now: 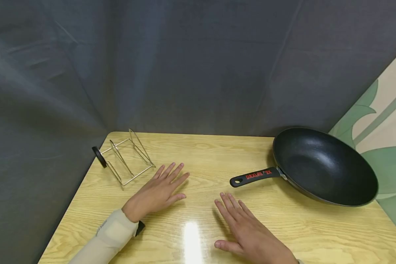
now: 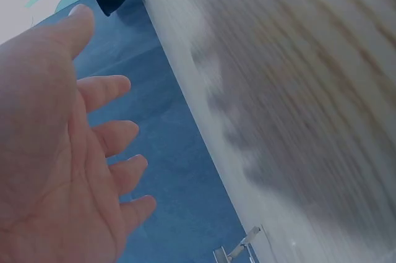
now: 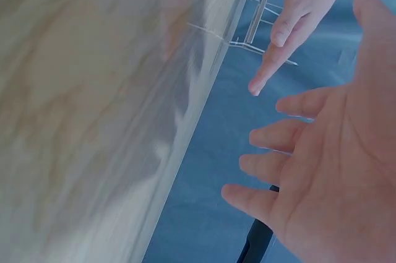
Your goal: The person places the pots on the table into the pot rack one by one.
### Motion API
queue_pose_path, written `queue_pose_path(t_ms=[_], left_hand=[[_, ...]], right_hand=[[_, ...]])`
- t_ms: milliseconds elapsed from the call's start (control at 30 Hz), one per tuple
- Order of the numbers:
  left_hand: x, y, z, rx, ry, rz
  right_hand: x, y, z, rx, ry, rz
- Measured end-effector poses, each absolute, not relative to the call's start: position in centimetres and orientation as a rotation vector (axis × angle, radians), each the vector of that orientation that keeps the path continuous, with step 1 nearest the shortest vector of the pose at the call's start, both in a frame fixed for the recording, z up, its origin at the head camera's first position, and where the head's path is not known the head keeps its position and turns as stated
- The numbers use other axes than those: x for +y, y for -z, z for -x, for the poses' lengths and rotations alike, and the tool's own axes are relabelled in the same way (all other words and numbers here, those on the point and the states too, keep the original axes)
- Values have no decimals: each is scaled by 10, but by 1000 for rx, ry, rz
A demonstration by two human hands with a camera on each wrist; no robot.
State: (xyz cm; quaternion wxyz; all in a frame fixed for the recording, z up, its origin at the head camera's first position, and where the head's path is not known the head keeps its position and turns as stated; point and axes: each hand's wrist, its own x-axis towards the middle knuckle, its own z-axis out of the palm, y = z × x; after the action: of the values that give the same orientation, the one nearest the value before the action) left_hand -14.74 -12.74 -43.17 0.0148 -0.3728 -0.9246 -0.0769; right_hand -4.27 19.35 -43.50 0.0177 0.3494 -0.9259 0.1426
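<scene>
My left hand (image 1: 160, 192) hovers palm down above the wooden table, its fingers spread and nothing in them. Just beyond it, at the table's left back corner, lies a metal wire rack (image 1: 128, 161) with a black end piece. The right hand (image 1: 247, 229) is likewise held over the table with straight fingers, near the handle (image 1: 255, 176) of a black wok (image 1: 323, 167). That wok rests at the right back, its handle pointing left. In the left wrist view the palm (image 2: 55, 170) holds nothing; the right wrist view shows the right palm (image 3: 334, 170) bare too.
The light wooden table (image 1: 204, 154) runs under both hands, with a bright glare spot near the front. Dark grey cloth (image 1: 191, 73) hangs behind and at the left. A floral-patterned cloth (image 1: 389, 146) shows at the right edge.
</scene>
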Motion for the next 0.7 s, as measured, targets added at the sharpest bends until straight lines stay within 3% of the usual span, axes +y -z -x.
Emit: queue_pose_path(t_ms=[700], left_hand=[[-120,421,146,-2922,277,1205]], right_hand=[[209,437,52,-3016,-670,-911]])
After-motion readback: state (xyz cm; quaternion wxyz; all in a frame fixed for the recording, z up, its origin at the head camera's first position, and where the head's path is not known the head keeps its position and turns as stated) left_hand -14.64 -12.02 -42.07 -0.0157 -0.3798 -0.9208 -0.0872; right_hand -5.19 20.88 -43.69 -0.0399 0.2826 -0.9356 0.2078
